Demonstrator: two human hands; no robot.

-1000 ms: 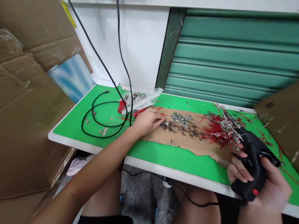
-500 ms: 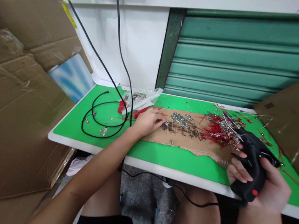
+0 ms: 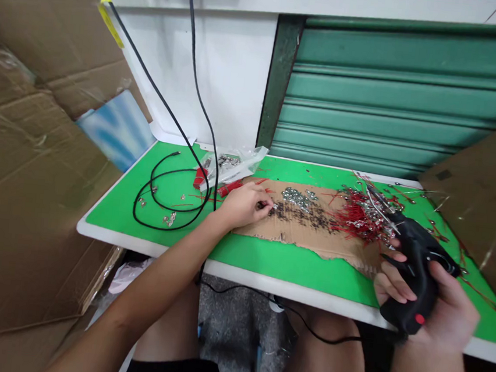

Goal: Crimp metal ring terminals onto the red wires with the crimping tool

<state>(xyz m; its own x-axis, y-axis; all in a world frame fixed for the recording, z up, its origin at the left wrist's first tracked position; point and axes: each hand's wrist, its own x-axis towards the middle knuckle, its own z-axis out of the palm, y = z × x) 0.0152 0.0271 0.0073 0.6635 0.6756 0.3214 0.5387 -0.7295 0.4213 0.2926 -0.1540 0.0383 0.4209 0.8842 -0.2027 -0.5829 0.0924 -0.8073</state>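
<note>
My left hand (image 3: 247,205) rests at the left part of a brown cardboard strip (image 3: 265,228), its fingers pinched by a small shiny metal piece (image 3: 274,206). Just right of it, a group of small metal pieces (image 3: 297,198) lies on the strip beside dark scorch-like marks. My right hand (image 3: 434,297) is wrapped round a black soldering gun (image 3: 418,267) with a red dot on its grip. The gun's tip points up and left over a pile of red wires with metal ends (image 3: 363,214).
The green table (image 3: 128,198) has a white edge. A black cable (image 3: 205,196) hangs down and coils at the left, near loose metal pieces. Behind lies a clear plastic bag (image 3: 236,167) with metal parts. Cardboard boxes (image 3: 20,187) flank the table; a green shutter (image 3: 406,96) stands behind.
The whole view has shifted slightly. Both hands hold nearly the same places, with the black gun still in my right hand.
</note>
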